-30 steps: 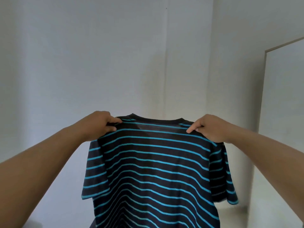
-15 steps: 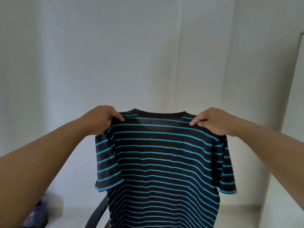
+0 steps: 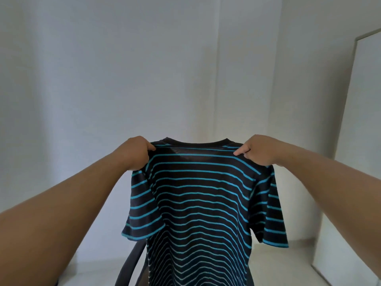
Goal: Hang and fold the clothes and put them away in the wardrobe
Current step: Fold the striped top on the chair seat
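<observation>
A black T-shirt with thin blue stripes (image 3: 198, 203) hangs spread out in the air in front of me, collar at the top. My left hand (image 3: 135, 152) grips its left shoulder seam with curled fingers. At the other shoulder my right hand (image 3: 257, 150) pinches the fabric. Both sleeves droop freely and the shirt's hem runs out of the bottom of the view.
A dark curved chair armrest (image 3: 128, 265) shows below the shirt's left sleeve. White walls meet in a corner behind. A tall pale panel with a light frame (image 3: 354, 162) stands at the right, above a pale floor (image 3: 288, 267).
The view has swung slightly and the tall panel at the right shows more. The shirt stays held up by both shoulders, its left sleeve hanging a little lower.
</observation>
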